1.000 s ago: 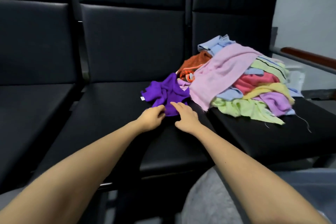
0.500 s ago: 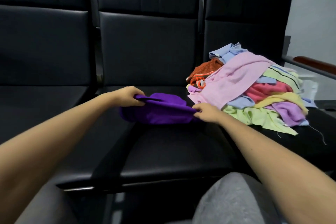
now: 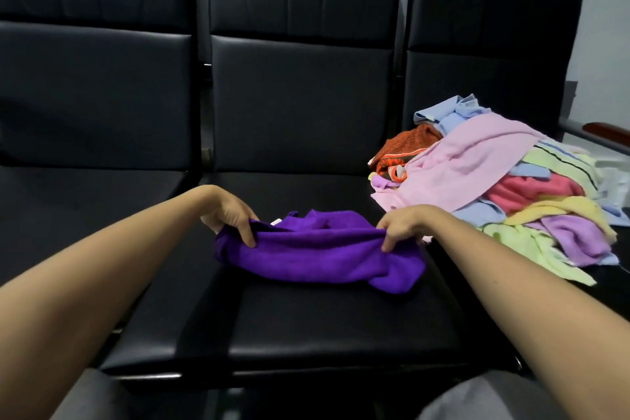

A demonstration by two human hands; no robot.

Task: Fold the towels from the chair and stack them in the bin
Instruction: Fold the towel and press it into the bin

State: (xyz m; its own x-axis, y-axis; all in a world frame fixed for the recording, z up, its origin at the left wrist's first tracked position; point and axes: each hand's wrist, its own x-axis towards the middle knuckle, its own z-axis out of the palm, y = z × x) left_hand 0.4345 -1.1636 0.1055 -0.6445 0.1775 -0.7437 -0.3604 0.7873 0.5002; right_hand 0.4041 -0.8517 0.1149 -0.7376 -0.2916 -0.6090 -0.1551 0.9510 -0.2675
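A purple towel [image 3: 313, 256] lies bunched and stretched sideways over the middle black seat [image 3: 306, 327]. My left hand [image 3: 231, 215] pinches its left end and my right hand [image 3: 399, 227] pinches its right end, both just above the seat. A small white tag shows near the left hand. On the right seat sits a heap of towels [image 3: 494, 187]: pink on top, with orange, blue, red, yellow, lilac and light green ones under and around it. No bin is in view.
Three black padded chairs stand in a row with tall backrests [image 3: 300, 78]. The left seat [image 3: 78, 201] holds nothing. A wooden armrest [image 3: 606, 131] juts out at the far right. My grey-clad knees show at the bottom edge.
Both hands took hold of the purple towel at the pile's edge, pulled it left onto the middle seat and spread it apart between them. The view has shifted left.
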